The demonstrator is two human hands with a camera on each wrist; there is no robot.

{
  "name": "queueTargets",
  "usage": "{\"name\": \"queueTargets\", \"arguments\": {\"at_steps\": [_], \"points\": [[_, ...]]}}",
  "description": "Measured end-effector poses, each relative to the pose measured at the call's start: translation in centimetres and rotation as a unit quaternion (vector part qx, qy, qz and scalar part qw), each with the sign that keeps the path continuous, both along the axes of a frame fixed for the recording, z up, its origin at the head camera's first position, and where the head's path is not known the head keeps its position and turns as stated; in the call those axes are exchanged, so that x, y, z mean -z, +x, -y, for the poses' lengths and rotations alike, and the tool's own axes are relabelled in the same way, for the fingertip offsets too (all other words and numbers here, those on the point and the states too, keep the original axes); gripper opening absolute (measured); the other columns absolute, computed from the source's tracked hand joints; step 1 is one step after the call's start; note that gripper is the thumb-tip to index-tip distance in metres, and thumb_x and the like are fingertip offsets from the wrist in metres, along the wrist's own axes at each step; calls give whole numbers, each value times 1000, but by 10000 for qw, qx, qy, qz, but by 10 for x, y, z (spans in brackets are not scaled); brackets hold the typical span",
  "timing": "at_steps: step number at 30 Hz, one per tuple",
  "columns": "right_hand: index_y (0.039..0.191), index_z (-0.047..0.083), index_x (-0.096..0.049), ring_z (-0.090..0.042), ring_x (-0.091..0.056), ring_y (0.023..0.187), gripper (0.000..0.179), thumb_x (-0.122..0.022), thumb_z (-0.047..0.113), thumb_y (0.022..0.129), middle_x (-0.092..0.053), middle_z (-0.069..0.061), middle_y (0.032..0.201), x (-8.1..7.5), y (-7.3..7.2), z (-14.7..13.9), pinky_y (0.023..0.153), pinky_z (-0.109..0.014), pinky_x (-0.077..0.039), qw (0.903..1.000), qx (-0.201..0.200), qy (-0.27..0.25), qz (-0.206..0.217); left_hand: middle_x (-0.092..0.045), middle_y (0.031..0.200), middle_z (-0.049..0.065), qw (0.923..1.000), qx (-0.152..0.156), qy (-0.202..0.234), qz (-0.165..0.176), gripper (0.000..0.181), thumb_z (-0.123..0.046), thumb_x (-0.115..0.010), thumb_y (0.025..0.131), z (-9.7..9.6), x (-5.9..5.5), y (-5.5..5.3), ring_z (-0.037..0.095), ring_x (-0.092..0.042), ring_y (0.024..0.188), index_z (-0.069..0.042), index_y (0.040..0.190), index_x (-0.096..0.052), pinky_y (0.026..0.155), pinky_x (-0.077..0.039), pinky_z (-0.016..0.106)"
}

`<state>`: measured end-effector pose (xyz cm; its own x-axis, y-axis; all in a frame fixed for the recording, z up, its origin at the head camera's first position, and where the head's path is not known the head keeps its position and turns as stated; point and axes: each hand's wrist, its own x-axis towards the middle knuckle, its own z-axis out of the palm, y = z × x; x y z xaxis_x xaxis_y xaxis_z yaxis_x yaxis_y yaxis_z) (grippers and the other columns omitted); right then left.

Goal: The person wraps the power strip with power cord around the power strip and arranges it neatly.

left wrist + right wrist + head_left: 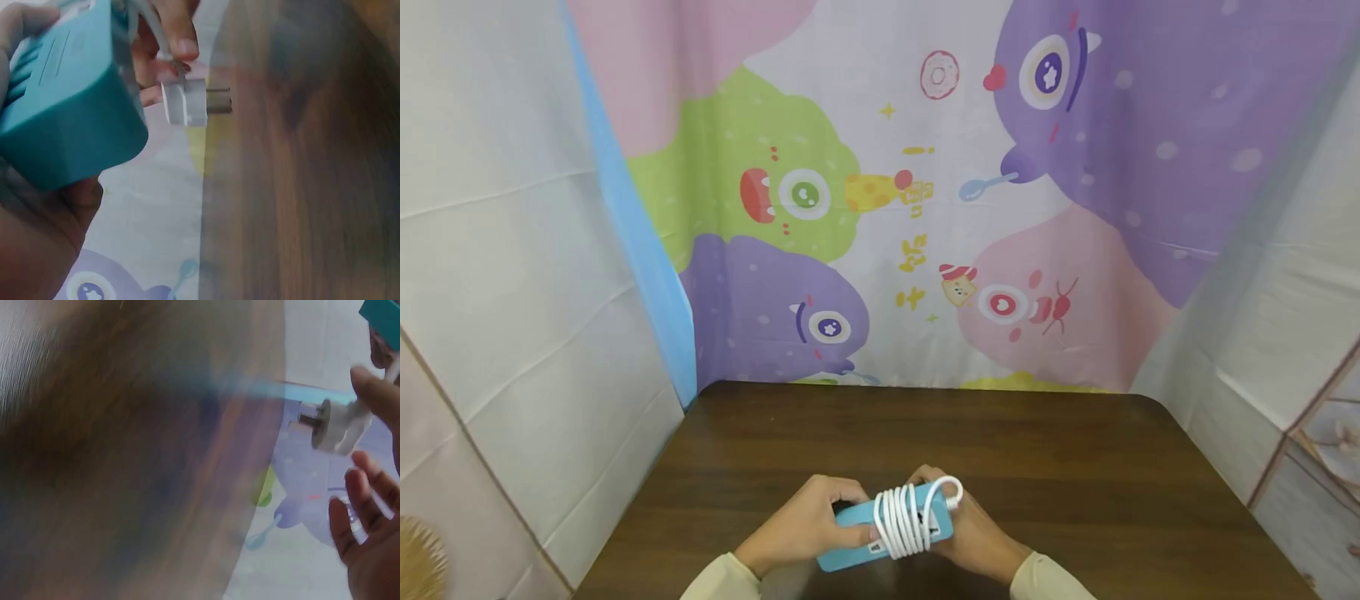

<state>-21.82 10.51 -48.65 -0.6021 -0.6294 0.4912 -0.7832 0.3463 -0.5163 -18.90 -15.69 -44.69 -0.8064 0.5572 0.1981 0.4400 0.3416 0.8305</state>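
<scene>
A light-blue power strip (847, 560) is held above the table, slightly tilted. My left hand (797, 527) grips its left end, with the thumb lying over the top face. A white cord (901, 523) is wound in several turns around the strip, and its end loops off the right side. On that end is a white plug (340, 428) with its metal prongs pointing outward. My right hand (981, 537) is at the strip's right end, around the plug. In the right wrist view its fingers (347, 519) are spread apart beside the plug, while the thumb lies near the cord.
A dark brown wooden table (760, 442) with rounded far corners lies below the hands. Behind it hangs a curtain (910, 333) printed with cartoon monsters. Pale fabric walls (520, 208) stand on both sides. A woven straw-coloured thing (418, 558) shows at the lower left.
</scene>
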Motion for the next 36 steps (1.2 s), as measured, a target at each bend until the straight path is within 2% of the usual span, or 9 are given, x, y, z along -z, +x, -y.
{"name": "queueTargets", "arguments": {"at_steps": [3, 5, 8, 10, 12, 18, 26, 28, 36], "points": [[121, 15, -59, -5, -54, 94, 28, -71, 29, 99, -57, 8, 111, -1, -3, -1, 80, -27, -50, 9990, -189, 403, 37, -66, 83, -14, 9973, 471, -262, -498, 7, -28, -80, 87, -2, 4, 0, -2, -56, 66, -23, 90, -75, 57, -48, 19], [117, 20, -66, -6, -52, 92, 20, -64, 34, 103, -59, 8, 113, 1, -8, -2, 77, -25, -46, 9934, -395, 813, -707, -60, 80, -18, 9904, 618, -614, -1073, 10, -29, -81, 85, -5, 7, 1, -7, -50, 64, -22, 89, -75, 53, -43, 15], [109, 26, -76, -11, -50, 95, 18, -60, 34, 104, -61, 5, 122, 6, -15, -4, 77, -26, -39, 9630, -665, 1343, -2239, -54, 79, -20, 9667, 689, -1302, -2094, 17, -36, -81, 83, -13, 12, 2, -10, -43, 65, -21, 87, -74, 53, -36, 9], [104, 32, -79, -11, -48, 94, 19, -60, 33, 103, -61, 6, 126, 10, -18, -4, 77, -25, -36, 9454, -836, 1519, -2761, -57, 82, -20, 9459, 753, -1718, -2648, 21, -42, -79, 86, -18, 16, 3, -12, -44, 69, -22, 87, -74, 56, -35, 7], [107, 33, -78, -9, -47, 95, 20, -59, 33, 104, -62, 9, 127, 13, -20, -4, 78, -23, -35, 9378, -944, 1711, -2871, -59, 83, -19, 9264, 848, -2030, -3056, 27, -49, -76, 89, -23, 21, 4, -12, -45, 72, -23, 86, -72, 59, -35, 5], [110, 34, -78, -7, -47, 94, 16, -64, 32, 102, -65, 11, 122, 17, -20, -4, 78, -21, -36, 9296, -908, 1972, -2979, -56, 79, -17, 8897, 940, -2423, -3754, 34, -57, -68, 93, -32, 37, 6, -9, -37, 68, -24, 83, -64, 54, -27, 6], [95, 33, -79, -10, -48, 95, 11, -68, 33, 98, -63, 8, 122, 12, -27, 5, 77, -25, -36, 9115, -524, 2316, -3358, -65, 85, -15, 8153, 463, -3120, -4855, 40, -63, -67, 91, -41, 52, 6, -2, -41, 67, -24, 90, -74, 56, -29, 8], [94, 32, -79, -12, -50, 97, 9, -70, 32, 97, -63, 7, 123, 10, -28, 8, 77, -27, -37, 9083, -381, 2416, -3394, -66, 87, -14, 8033, 255, -3274, -4970, 41, -64, -68, 89, -43, 55, 6, 0, -45, 69, -24, 92, -75, 56, -34, 10], [98, 33, -80, -16, -52, 103, 9, -79, 28, 91, -60, 2, 127, 11, -32, 10, 80, -30, -44, 9106, -68, 2731, -3101, -66, 99, -7, 8140, -176, -3589, -4564, 49, -64, -72, 86, -41, 65, 7, 7, -59, 85, -19, 107, -75, 66, -50, 20]]}}
